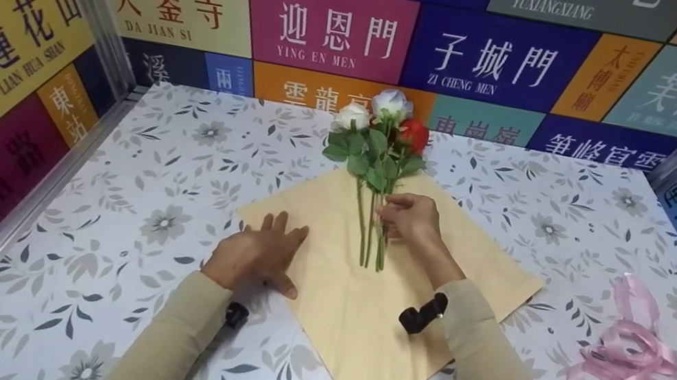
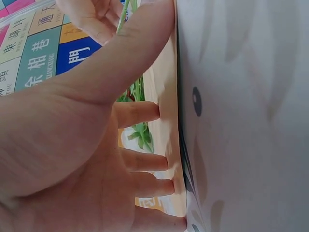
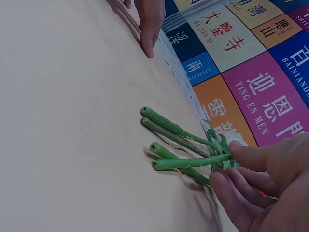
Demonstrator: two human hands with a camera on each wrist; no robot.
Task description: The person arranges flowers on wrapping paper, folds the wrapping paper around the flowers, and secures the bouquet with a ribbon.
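Several artificial roses lie with their stems (image 1: pixel 364 226) over a tan sheet of wrapping paper (image 1: pixel 366 348), turned cornerwise. A white rose (image 1: pixel 351 118), a pale bluish one (image 1: pixel 391 103) and a red one (image 1: pixel 415 136) reach past the paper's far corner. My right hand (image 1: pixel 413 220) pinches the green stems (image 3: pixel 178 163) between thumb and fingers below the leaves; their cut ends point toward me. At the paper's left edge my left hand (image 1: pixel 258 251) is spread, its fingertips (image 2: pixel 157 111) resting on the sheet.
A loose heap of pink satin ribbon (image 1: pixel 627 370) lies at the right on the floral tablecloth (image 1: pixel 105 288). Panels with large characters (image 1: pixel 335 29) stand behind the table and along both sides.
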